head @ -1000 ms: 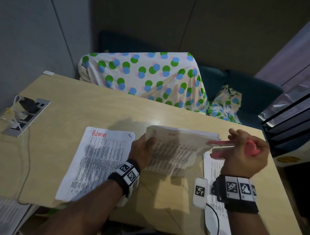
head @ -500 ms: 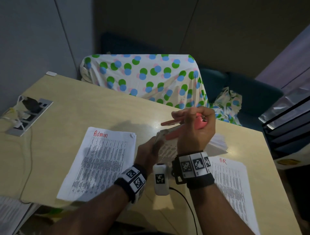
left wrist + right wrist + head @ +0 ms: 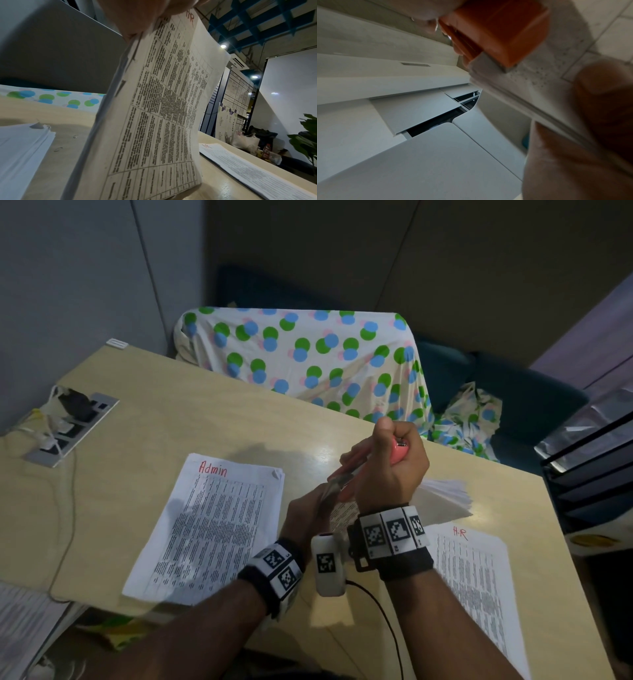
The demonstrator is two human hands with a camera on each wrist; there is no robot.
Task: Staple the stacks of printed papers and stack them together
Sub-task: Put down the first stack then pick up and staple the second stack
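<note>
The right hand point(image 3: 390, 470) is curled around a pink stapler point(image 3: 399, 451) and holds it above the counter point(image 3: 191, 412), with the front end of the stapler at the upper corner of a raised paper stack point(image 3: 161, 108). The left hand point(image 3: 305, 515) pinches this stack near the same corner, and the stack stands almost upright on the counter.

The head view shows both hands close together beside the "Admin" stack point(image 3: 209, 525), which lies flat on the counter to the left of the raised stack. A second flat stack marked in red point(image 3: 476, 577) lies to the right of it. In this view the wrists hide most of the raised stack.

The left wrist view shows what the head view does not: the printed table on the front sheet, red letters at its top, the fingers point(image 3: 137, 17) closed on the edge of the sheets, and some loose bent staples point(image 3: 58, 149) on the counter between the raised stack and the "Admin" stack.

The right wrist view is blurred; it shows the stapler from below, orange in colour here, against the corner of the sheets.
</note>
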